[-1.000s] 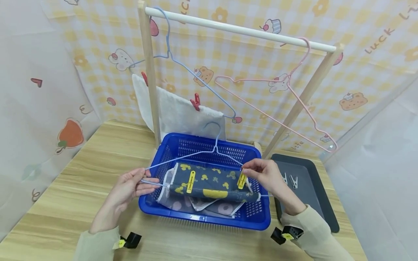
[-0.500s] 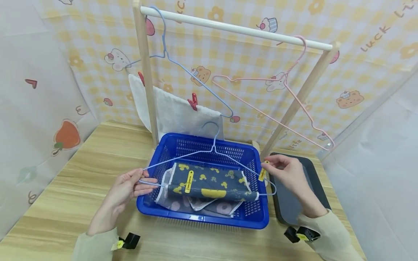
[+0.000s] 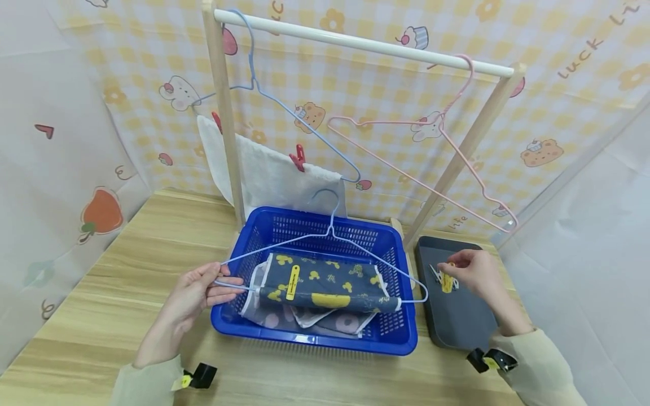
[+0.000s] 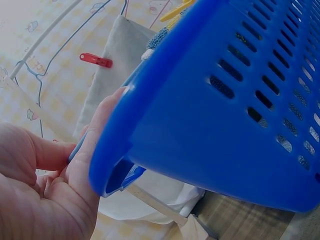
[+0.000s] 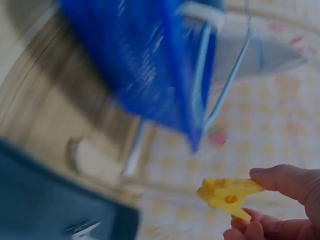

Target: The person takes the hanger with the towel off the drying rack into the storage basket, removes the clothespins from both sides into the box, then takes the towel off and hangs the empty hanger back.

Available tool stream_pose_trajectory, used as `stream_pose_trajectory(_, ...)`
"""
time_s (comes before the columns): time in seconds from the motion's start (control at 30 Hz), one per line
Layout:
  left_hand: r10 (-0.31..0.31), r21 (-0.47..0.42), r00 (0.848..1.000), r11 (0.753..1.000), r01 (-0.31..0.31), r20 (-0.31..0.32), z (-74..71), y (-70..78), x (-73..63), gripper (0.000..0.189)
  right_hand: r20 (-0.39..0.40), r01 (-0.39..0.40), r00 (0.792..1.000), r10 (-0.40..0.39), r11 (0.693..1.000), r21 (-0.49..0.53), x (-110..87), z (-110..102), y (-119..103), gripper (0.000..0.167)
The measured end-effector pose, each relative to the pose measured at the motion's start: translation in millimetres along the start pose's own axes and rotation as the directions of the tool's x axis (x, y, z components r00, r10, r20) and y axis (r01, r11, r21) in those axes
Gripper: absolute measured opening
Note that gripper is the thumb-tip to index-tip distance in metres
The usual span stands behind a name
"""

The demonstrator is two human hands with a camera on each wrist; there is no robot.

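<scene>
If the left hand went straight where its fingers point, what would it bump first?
Probably the dark printed cloth on the hanger the left hand holds, though depth above the basket is unclear.

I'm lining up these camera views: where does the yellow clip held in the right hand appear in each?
Head: the yellow clip is right of centre, pinched in the right hand over the dark tray.
Left wrist: that clip is not in it.
Right wrist: lower right, in the same hand.
Shared landmark: the blue basket, below centre in head, on the right in left wrist, at top in right wrist.
</scene>
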State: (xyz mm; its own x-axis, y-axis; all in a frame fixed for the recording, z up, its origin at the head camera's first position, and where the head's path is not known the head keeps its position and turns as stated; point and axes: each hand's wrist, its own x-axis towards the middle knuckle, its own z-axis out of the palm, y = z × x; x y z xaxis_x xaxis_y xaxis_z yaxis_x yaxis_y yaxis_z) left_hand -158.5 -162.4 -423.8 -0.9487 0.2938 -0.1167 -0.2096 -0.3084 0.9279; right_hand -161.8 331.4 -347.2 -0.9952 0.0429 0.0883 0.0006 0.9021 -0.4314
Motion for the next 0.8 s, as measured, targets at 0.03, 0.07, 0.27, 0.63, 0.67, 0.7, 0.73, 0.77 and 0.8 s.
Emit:
stream_pose_trajectory(0.03, 0.000, -0.002, 1.000, 1.000, 0.000, -0.001, -0.3, -0.1, -0.1, 0.029, 0.028, -0.019, 0.999, 0.020, 1.000, -0.022, 3.3, 0.8, 8.3, 0.027)
stream_pose_trajectory(0.07, 0.000, -0.003, 1.000, 1.000, 0.000, -0.002, -0.4, -0.1, -0.2, 0.029, 0.062, -0.039, 0.997, 0.041, 0.998, -0.042, 7.0, 1.3, 17.0, 0.030)
stream_pose_trajectory(0.27, -0.002, -0.003, 1.000, 1.000, 0.002, -0.006, -1.0, 0.0, -1.2, 0.029, 0.213, -0.178, 0.958, 0.193, 0.980, -0.088, 28.6, 6.0, 62.4, 0.034)
stream_pose_trajectory(0.63, -0.001, 0.017, 1.000, 1.000, 0.002, -0.012, 2.0, 0.8, -1.7, 0.027, 0.191, -0.277, 0.940, 0.283, 0.959, -0.059, 47.1, 20.7, 115.4, 0.028)
stream_pose_trajectory(0.67, -0.007, 0.025, 1.000, 1.000, 0.007, -0.016, 2.7, 0.9, -1.5, 0.027, 0.186, -0.296, 0.936, 0.299, 0.954, -0.048, 47.2, 21.8, 120.3, 0.027)
stream_pose_trajectory(0.7, -0.012, 0.032, 1.000, 0.999, 0.013, -0.020, 3.4, 1.1, -1.3, 0.027, 0.180, -0.303, 0.936, 0.304, 0.953, -0.033, 47.1, 23.0, 125.5, 0.028)
stream_pose_trajectory(0.73, -0.018, 0.036, 0.999, 0.999, 0.019, -0.027, 3.5, 1.4, -1.7, 0.027, 0.174, -0.300, 0.938, 0.300, 0.953, -0.027, 48.6, 24.4, 129.3, 0.031)
stream_pose_trajectory(0.77, -0.021, 0.039, 0.999, 0.999, 0.022, -0.031, 3.7, 1.8, -2.0, 0.027, 0.174, -0.299, 0.939, 0.296, 0.954, -0.014, 49.8, 25.8, 132.8, 0.036)
stream_pose_trajectory(0.8, -0.023, 0.042, 0.999, 0.999, 0.025, -0.036, 3.7, 2.3, -2.3, 0.027, 0.173, -0.293, 0.941, 0.289, 0.956, -0.005, 50.9, 27.4, 136.2, 0.041)
